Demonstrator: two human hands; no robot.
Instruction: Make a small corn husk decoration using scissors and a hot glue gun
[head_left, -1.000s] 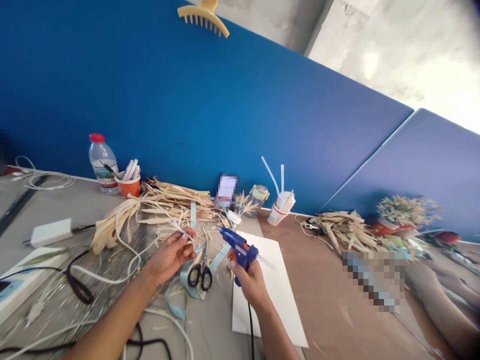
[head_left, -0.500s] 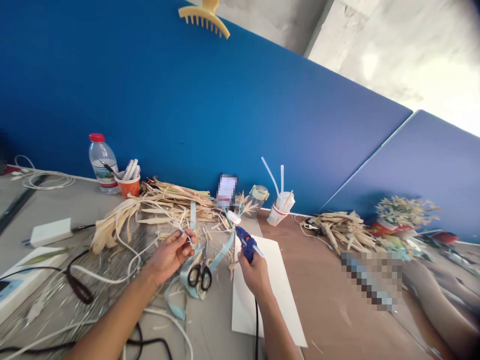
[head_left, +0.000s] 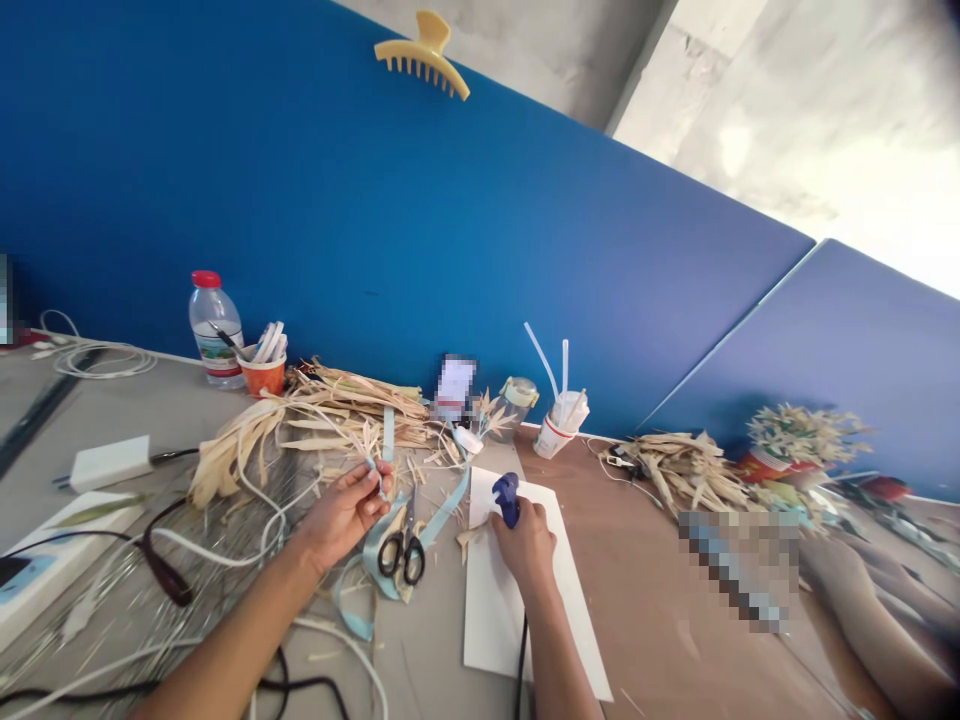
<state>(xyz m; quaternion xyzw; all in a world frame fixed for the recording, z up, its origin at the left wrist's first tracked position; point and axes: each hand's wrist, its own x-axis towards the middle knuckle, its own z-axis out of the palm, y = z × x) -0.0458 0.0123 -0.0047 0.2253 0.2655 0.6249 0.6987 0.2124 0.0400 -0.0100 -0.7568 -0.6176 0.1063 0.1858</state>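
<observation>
I report the right grip [head_left: 529,535] closed around the handle of a glue gun [head_left: 507,498], above the upper part of a white sheet [head_left: 491,610]. The gun is dark blue and seen foreshortened, so I cannot read its nozzle or trigger; a black cord [head_left: 520,650] runs down below the wrist.

The left grip [head_left: 341,515] has thumb and fingers pinched on a light-blue strip [head_left: 381,484] — small, narrow and slightly curled. Pale, pointed dried leaves [head_left: 367,438] show directly above it; whether they are joined to it, I cannot determine.

Between the two grips I note black-handled scissors [head_left: 402,556], blades pointing away, lying by a loose loop of light-blue ribbon [head_left: 445,508]. Beyond, on the bench [head_left: 637,610], a heap of straw-coloured husks [head_left: 360,395] lies along the blue partition [head_left: 375,220], with a lidded clear jar [head_left: 517,403] and a paper cup [head_left: 553,436] holding translucent sticks to its right. At far left stands a red-capped bottle [head_left: 217,340] beside an orange cup [head_left: 264,376]. At the right edge, I record another person's hand [head_left: 832,570].
</observation>
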